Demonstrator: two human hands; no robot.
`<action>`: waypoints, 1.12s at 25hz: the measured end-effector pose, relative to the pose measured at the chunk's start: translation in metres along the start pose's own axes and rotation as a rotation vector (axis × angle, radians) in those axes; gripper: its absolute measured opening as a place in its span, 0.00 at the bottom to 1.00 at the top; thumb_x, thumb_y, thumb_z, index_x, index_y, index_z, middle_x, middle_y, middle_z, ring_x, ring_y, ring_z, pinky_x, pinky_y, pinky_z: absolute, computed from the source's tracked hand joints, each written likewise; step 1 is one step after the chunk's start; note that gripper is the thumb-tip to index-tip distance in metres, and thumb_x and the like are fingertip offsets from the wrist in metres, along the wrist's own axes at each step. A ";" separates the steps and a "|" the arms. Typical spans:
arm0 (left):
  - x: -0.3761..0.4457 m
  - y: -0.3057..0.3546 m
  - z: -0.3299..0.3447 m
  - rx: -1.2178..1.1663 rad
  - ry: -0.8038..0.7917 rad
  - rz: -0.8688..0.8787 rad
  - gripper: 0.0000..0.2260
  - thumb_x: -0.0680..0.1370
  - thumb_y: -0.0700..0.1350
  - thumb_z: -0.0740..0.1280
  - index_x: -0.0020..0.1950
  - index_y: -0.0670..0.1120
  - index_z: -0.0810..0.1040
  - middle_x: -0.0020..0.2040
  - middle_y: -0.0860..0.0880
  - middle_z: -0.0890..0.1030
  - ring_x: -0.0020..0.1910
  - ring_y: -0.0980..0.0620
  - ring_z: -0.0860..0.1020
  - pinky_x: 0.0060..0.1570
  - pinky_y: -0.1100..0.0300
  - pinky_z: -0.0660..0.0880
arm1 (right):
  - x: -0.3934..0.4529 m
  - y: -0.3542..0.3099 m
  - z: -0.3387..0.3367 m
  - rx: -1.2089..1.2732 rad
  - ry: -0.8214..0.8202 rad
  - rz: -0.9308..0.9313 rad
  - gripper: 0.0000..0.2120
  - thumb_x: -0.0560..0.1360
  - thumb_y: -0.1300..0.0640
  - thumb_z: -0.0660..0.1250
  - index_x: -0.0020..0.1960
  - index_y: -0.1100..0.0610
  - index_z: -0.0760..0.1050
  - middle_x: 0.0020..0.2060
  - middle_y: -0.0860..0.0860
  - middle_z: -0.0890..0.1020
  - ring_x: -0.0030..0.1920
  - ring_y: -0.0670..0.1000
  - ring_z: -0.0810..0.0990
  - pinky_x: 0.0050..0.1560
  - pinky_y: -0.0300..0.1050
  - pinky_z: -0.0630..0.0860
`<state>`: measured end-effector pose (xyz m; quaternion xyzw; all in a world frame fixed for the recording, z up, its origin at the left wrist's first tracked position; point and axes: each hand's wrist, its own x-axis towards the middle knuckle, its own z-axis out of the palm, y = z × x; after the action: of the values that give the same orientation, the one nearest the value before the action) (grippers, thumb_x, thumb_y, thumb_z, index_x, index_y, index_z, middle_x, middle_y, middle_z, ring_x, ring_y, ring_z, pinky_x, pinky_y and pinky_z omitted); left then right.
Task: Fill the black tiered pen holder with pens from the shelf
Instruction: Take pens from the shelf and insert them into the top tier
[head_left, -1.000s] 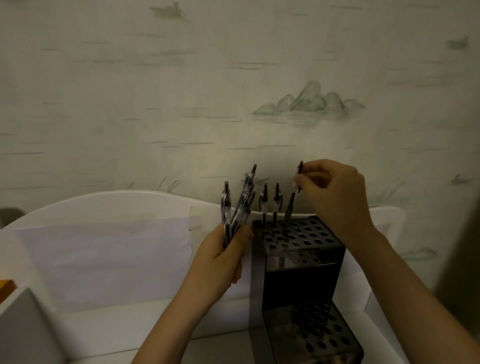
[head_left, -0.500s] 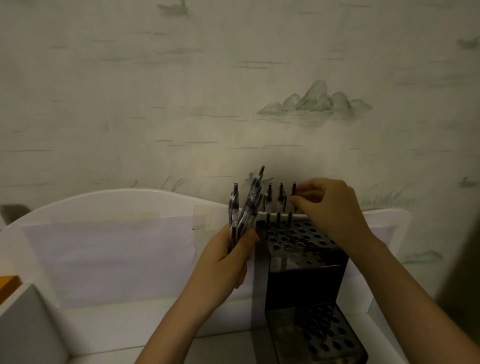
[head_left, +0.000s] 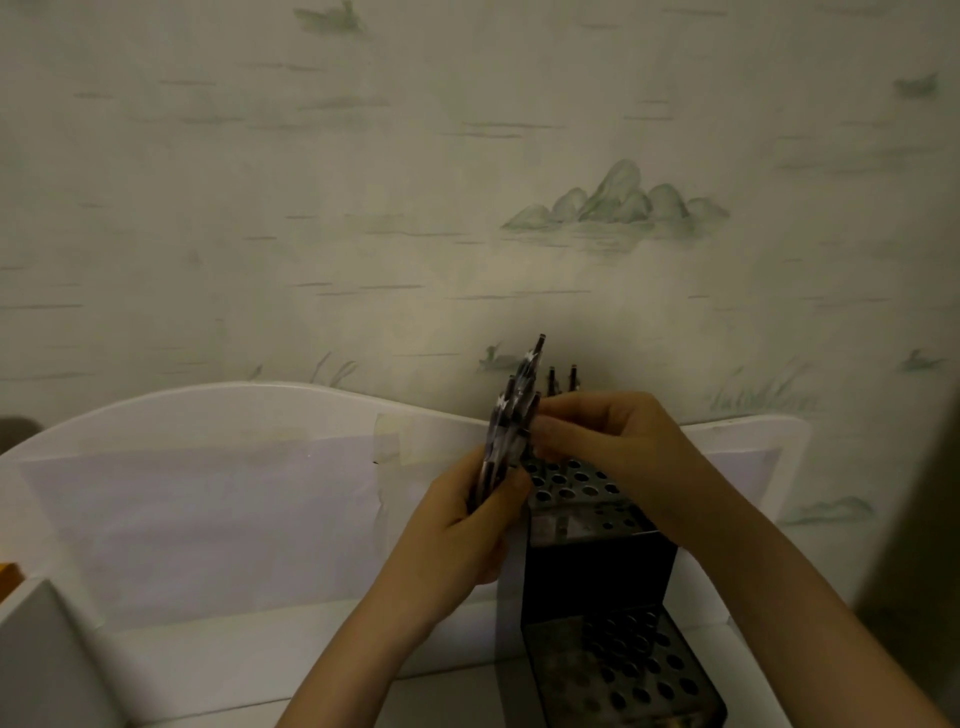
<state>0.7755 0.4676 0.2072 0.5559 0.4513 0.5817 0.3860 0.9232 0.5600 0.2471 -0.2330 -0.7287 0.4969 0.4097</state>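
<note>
A black tiered pen holder (head_left: 597, 571) with round holes stands on a white shelf (head_left: 260, 670) against the wall. Its top tier holds a few upright pens (head_left: 562, 378) along the back row, partly hidden behind my right hand. My left hand (head_left: 457, 530) grips a bundle of several dark pens (head_left: 511, 421), tips fanned upward, just left of the holder's top tier. My right hand (head_left: 608, 441) reaches across the top tier, its fingertips pinching a pen of the bundle near its upper end. The lower tier (head_left: 623, 670) shows only bare holes.
The shelf has a curved white back panel (head_left: 234, 410) with taped paper. A grey divider (head_left: 41, 660) and an orange object (head_left: 8, 577) sit at the far left. Patterned wallpaper (head_left: 467, 156) rises behind. A dark shape edges the right side.
My right hand set a pen down into the top tier's back row, let go of it, then moved left to the bundle in my left hand. The left hand stayed nearly still.
</note>
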 end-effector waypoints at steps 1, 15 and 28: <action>0.000 0.000 0.000 -0.002 -0.002 -0.001 0.16 0.81 0.43 0.61 0.34 0.56 0.75 0.29 0.48 0.62 0.23 0.54 0.60 0.23 0.64 0.58 | 0.000 0.003 0.001 0.040 -0.028 0.019 0.12 0.68 0.54 0.72 0.50 0.55 0.84 0.45 0.52 0.87 0.48 0.53 0.85 0.49 0.40 0.81; 0.002 -0.006 -0.006 0.063 0.090 0.006 0.11 0.82 0.44 0.58 0.52 0.39 0.76 0.25 0.53 0.66 0.22 0.55 0.62 0.21 0.64 0.60 | 0.014 -0.023 -0.047 -0.009 0.543 -0.254 0.08 0.74 0.66 0.70 0.45 0.54 0.83 0.35 0.51 0.86 0.37 0.50 0.85 0.43 0.41 0.82; 0.002 -0.004 -0.005 0.062 0.107 0.006 0.11 0.82 0.44 0.59 0.52 0.37 0.76 0.25 0.52 0.65 0.22 0.54 0.62 0.22 0.64 0.60 | 0.030 0.000 -0.044 -0.634 0.571 -0.399 0.06 0.74 0.60 0.71 0.50 0.56 0.83 0.35 0.40 0.81 0.39 0.34 0.81 0.41 0.24 0.74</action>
<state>0.7697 0.4704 0.2041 0.5370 0.4874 0.5974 0.3423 0.9434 0.6061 0.2657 -0.3293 -0.7331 0.0775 0.5900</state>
